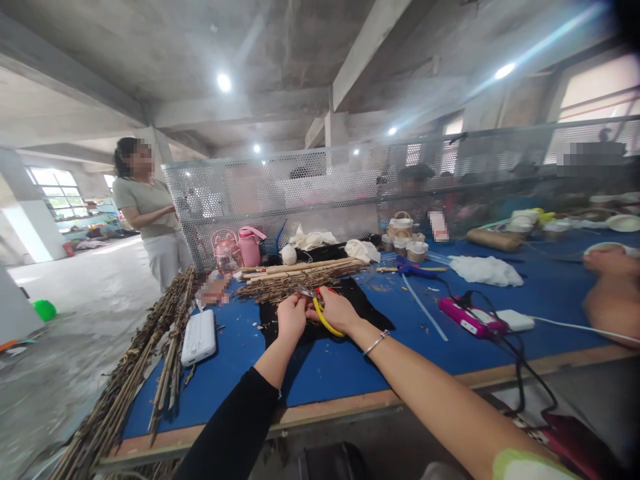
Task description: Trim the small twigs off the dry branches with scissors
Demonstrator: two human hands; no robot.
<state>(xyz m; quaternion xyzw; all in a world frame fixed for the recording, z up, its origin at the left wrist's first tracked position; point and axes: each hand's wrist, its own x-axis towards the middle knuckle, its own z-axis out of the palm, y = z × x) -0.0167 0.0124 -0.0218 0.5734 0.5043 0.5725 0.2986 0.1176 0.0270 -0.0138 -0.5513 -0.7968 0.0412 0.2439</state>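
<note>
Near the centre of the frame, the right hand [336,311] has its grip closed around pruning shears [325,321] with red and yellow handles, their metal blades pointing toward the upper left. The left hand [292,317] is just beside the blades, fingers drawn together; whether anything is pinched between them cannot be told. Both hands are above a black cloth [367,308] spread on the blue tabletop [345,373]. Just beyond them lies a pile of thin dry twigs [270,288], with pale sticks [300,268] behind it. A bundle of long stalks [135,360] slants across the lower left, and a white power bank [199,337] lies to its right. Right of centre are a blue glue gun [414,269], a crumpled white cloth [485,271] and a magenta device [467,319]. A person [150,213] stands at the left.
</note>
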